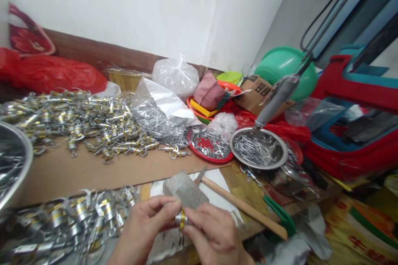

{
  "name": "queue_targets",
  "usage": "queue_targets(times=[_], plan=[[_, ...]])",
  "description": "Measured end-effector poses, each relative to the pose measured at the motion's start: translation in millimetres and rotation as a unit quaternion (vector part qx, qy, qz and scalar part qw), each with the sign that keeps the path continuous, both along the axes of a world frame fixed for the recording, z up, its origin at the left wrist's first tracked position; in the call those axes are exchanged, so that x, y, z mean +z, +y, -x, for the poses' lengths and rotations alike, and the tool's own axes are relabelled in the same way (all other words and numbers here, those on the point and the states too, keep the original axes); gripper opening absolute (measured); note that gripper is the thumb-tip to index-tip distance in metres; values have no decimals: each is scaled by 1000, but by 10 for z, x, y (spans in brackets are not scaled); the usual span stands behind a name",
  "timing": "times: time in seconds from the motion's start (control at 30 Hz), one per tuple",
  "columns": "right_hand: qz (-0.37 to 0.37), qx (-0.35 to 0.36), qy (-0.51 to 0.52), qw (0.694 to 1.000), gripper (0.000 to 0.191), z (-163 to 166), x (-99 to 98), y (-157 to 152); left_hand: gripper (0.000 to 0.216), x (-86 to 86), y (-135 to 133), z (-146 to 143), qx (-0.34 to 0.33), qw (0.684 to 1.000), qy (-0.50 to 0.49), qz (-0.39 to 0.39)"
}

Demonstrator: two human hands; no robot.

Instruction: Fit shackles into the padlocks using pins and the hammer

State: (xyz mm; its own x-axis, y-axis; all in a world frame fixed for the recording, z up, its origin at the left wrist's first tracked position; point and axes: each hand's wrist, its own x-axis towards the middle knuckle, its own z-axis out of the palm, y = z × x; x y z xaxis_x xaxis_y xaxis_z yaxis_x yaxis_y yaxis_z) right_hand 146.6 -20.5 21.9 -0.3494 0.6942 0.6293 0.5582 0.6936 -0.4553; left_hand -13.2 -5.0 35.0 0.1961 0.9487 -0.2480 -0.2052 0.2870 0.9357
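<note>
Near the front edge of the bench, both hands meet on one small silver metal fitting with a gold band (182, 218). My left hand (152, 225) pinches its left end between thumb and fingers. From the other side, the fingers of my right hand (214, 230) close on the gold band. Much of the fitting is covered by fingertips. Just beyond the hands lies a grey metal block (185, 189), with a wooden-handled hammer (245, 207) to its right. Similar silver and gold fittings (81, 213) are spread out left of my left hand.
A big heap of fittings (102, 120) covers the cardboard (77, 169) behind. A steel bowl of pins (281, 155) and a red plate of small parts (214, 159) stand at the back right. A grey power tool (275, 101) hangs above. Another metal bowl (29, 153) is at far left.
</note>
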Motion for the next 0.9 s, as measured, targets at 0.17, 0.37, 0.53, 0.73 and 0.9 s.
queue_targets(times=[0.17,0.37,0.53,0.73,0.9], plan=[[91,-40,14,995,15,22,-24,-109,62,-122,-128,-93,86,995,-41,12],[130,-106,-73,983,17,-377,256,619,78,-113,-56,-104,76,996,-45,22],[184,-254,-169,934,16,-688,151,1584,85,-91,31,-109,54,997,-59,19],[235,-262,-178,919,23,-706,-130,1821,80,-74,40,-83,11,999,-37,6],[202,-253,-75,943,15,-850,-58,1747,82,-101,61,-66,2,998,-50,46]])
